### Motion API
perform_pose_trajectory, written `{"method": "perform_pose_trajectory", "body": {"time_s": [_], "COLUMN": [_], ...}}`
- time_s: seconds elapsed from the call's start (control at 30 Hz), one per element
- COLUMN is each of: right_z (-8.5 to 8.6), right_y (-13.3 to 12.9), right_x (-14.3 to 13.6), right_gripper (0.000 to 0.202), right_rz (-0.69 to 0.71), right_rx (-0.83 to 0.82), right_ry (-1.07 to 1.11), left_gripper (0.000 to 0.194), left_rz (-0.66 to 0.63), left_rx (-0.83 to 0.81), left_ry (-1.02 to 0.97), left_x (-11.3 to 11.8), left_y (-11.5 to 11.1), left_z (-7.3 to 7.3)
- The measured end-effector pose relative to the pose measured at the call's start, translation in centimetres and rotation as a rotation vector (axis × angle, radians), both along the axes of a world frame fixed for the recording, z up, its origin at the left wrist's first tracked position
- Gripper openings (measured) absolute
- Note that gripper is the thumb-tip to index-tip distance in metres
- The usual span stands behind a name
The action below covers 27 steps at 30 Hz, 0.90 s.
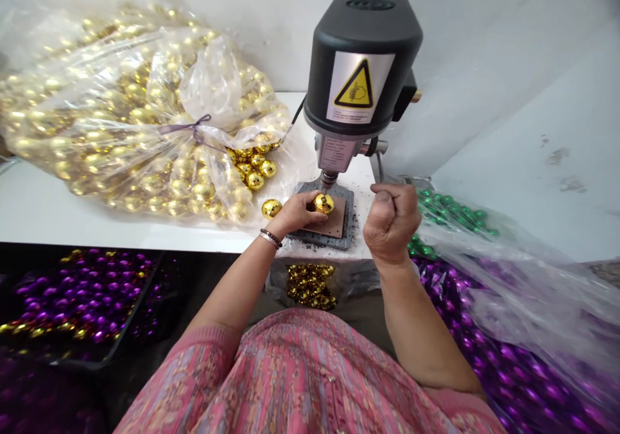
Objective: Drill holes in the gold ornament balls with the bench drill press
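Note:
My left hand pinches a gold mirrored ball between thumb and fingers. The ball sits over the brown board on the base of a small black drill press, right beneath its chuck. My right hand is closed in a fist to the right of the base, at the end of the press's thin lever; the grip inside the fist is hidden. A second gold ball lies beside my left hand.
A large clear bag of gold balls, tied with purple string, fills the table's left side, with loose gold balls at its mouth. Gold pieces sit below the table edge. Purple balls are lower left; green balls and bagged purple balls are right.

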State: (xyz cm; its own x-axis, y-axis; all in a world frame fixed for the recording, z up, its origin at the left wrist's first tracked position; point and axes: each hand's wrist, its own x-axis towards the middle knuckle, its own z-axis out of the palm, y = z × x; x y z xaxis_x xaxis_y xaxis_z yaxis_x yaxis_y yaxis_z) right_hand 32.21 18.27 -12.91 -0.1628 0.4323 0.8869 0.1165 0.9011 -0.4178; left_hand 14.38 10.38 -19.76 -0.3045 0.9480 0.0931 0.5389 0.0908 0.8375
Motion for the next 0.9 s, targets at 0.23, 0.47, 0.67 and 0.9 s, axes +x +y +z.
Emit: {"method": "perform_pose_trajectory", "body": {"time_s": [0.23, 0.47, 0.67, 0.9], "right_z": [-2.5, 5.7, 9.8, 8.5], "right_y": [0.4, 0.6, 2.1, 1.7], "right_x": [-0.4, -0.7, -1.9, -1.5], "right_gripper": [0.016, 0.033, 0.039, 0.036], "right_rz": [0.024, 0.080, 0.161, 0.149], "right_rx": [0.057, -0.192, -0.410, -0.396], "right_ry": [0.027, 0.087, 0.083, 0.079], "left_gripper": [0.040, 0.049, 0.047, 0.045], "left_rz": [0.005, 0.024, 0.104, 0.205], "left_rx": [0.005, -0.021, 0.013, 0.029], "left_ry": [0.018, -0.102, -0.103, 0.083], "left_x": [0.0, 0.4, 1.1, 1.9], "left_y": [0.1, -0.3, -1.5, -1.2], "left_z": [0.1, 0.4, 0.7, -0.4]}}
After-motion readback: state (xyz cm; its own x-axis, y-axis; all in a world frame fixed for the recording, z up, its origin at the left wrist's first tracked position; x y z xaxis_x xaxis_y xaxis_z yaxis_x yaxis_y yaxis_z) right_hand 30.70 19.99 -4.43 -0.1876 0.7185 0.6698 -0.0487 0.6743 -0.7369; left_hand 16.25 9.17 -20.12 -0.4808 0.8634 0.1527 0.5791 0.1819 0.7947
